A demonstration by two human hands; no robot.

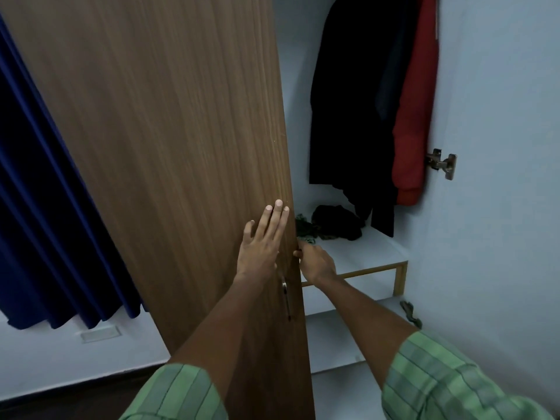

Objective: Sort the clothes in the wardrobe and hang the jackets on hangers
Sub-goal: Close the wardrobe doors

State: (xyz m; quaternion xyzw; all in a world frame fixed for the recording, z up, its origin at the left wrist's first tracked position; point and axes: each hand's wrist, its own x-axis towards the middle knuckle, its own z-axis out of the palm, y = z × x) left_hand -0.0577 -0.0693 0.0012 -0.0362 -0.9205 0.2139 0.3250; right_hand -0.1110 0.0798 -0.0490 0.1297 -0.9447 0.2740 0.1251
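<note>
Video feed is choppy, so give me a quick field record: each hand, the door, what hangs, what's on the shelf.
left hand: flat, fingers straight, pressing the wardrobe door face
right hand: fingers curled round the door's edge
door: partly open
hanging: black jacket, red jacket
shelf: dark crumpled clothes

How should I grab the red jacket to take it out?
Grip the red jacket high up near its shoulder, coming from the front through the open side of the wardrobe. It hangs straight down, squeezed between the dark coat and the white wall, so only its front edge is free. Its top is out of view.
</note>
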